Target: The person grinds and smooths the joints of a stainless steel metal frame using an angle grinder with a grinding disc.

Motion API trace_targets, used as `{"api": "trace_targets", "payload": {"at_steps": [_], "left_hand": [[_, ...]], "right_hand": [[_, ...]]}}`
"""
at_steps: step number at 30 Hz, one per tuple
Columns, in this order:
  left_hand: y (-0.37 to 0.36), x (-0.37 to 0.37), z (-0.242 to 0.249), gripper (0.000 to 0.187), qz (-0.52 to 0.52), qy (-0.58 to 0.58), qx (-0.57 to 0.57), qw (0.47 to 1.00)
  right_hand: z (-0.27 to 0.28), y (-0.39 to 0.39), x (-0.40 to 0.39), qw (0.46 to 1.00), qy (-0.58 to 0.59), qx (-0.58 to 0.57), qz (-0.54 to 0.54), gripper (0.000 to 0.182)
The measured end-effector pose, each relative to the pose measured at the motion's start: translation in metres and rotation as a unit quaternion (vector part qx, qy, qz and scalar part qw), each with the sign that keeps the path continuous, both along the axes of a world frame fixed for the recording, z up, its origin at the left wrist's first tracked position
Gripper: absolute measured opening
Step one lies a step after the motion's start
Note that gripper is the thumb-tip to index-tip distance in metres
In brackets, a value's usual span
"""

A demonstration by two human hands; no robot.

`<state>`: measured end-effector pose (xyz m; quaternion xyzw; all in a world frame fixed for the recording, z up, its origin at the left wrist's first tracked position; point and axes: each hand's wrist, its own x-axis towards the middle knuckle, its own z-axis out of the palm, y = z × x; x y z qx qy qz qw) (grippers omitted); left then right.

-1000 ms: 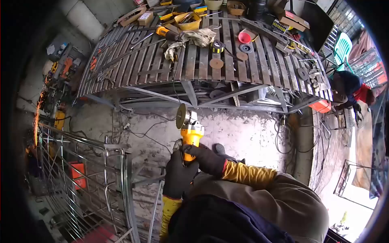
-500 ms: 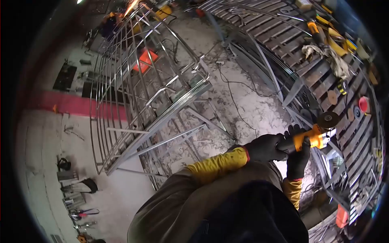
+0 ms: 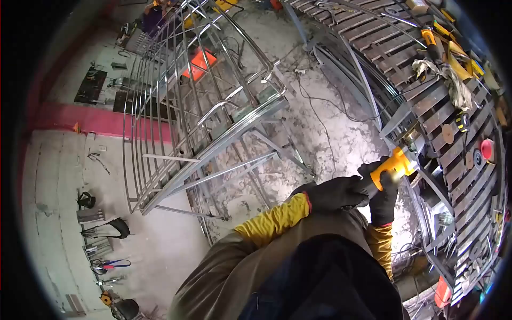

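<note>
Both my hands, in black gloves with yellow sleeves, hold a yellow angle grinder [image 3: 396, 166] in front of my body. My left hand [image 3: 337, 193] is closed around its dark rear end. Further forward, my right hand [image 3: 384, 204] wraps the body of the tool from the near side. The grinder's head points away to the upper right, close to the edge of a slatted metal bench [image 3: 426, 101]. Its disc is seen at a slant and hard to make out.
To the left stands a large frame of shiny metal tubes [image 3: 213, 117], with an orange box [image 3: 200, 63] behind its bars. Cables [image 3: 320, 114] cross the dusty floor. On the bench lie a rag [image 3: 456, 90], a tape measure [image 3: 462, 121] and a red cup [image 3: 486, 149]. Someone works at the far top left.
The grinder has moved left and turned, so the round disc face seen before no longer shows flat. Sparks at the far top left are gone. The view has shifted slightly.
</note>
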<state>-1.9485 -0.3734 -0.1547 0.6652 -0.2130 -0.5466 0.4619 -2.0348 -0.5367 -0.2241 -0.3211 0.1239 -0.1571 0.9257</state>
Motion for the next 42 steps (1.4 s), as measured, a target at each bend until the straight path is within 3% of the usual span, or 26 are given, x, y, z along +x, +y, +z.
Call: {"api": "trace_targets", "payload": {"at_steps": [4,6,9,19,22,24,27,29,31,32,33,35,36,37,39,42], "left_hand": [[0.009,-0.003,-0.03,0.041,0.023,-0.063,-0.031,0.997],[0.009,-0.004,-0.038,0.042,0.045,0.037,-0.058,0.997],[0.007,-0.002,-0.03,0.041,0.032,0.086,-0.031,0.995],[-0.002,-0.014,-0.034,0.034,0.025,0.124,-0.108,0.986],[-0.007,-0.014,-0.017,0.037,0.003,0.069,-0.031,0.997],[-0.007,-0.007,-0.01,0.046,-0.078,-0.098,0.057,0.991],[0.004,0.004,0.0,0.054,-0.051,-0.13,-0.037,0.99],[0.019,0.008,0.0,0.059,-0.021,-0.123,-0.023,0.992],[0.033,0.016,0.002,0.064,0.091,0.017,-0.038,0.995],[0.035,0.019,0.003,0.064,0.09,0.019,-0.043,0.995],[0.037,0.022,0.005,0.057,0.089,0.023,-0.07,0.993],[0.046,0.025,0.007,0.048,0.091,0.035,-0.122,0.988],[0.055,0.021,0.001,0.046,0.076,-0.009,-0.218,0.973],[0.059,0.024,0.004,0.046,0.078,-0.002,-0.227,0.971],[0.064,0.035,0.018,0.04,0.081,0.023,-0.205,0.975],[0.087,0.065,0.015,0.034,0.123,0.016,-0.316,0.941]], "right_hand": [[0.016,0.004,0.005,0.996,0.036,-0.083,-0.006,0.055],[0.024,0.002,0.005,0.989,0.064,-0.131,0.017,0.057],[0.032,0.007,0.006,0.99,0.054,-0.126,-0.002,0.052],[0.023,-0.001,-0.013,0.988,0.069,-0.137,-0.008,0.049],[0.027,-0.002,-0.014,0.988,0.068,-0.141,-0.005,0.049],[0.029,-0.002,-0.012,0.989,0.057,-0.135,0.0,0.048],[0.047,-0.002,-0.01,0.99,0.062,-0.129,0.015,0.045],[0.05,-0.004,-0.007,0.988,0.077,-0.128,0.024,0.043],[0.042,-0.015,-0.006,0.946,0.081,-0.302,0.083,0.052],[0.07,-0.004,0.002,0.954,0.069,-0.287,0.054,0.039],[0.08,-0.004,0.005,0.912,0.1,-0.389,0.084,0.044],[0.112,0.017,0.016,0.911,0.106,-0.388,0.089,0.051],[0.101,0.018,0.02,0.871,0.069,-0.473,0.108,0.057],[0.111,0.03,0.029,0.881,0.064,-0.455,0.113,0.058],[0.128,0.045,0.045,0.789,0.094,-0.593,0.127,0.06],[0.145,0.084,0.077,0.754,0.14,-0.624,0.146,0.063]]}}
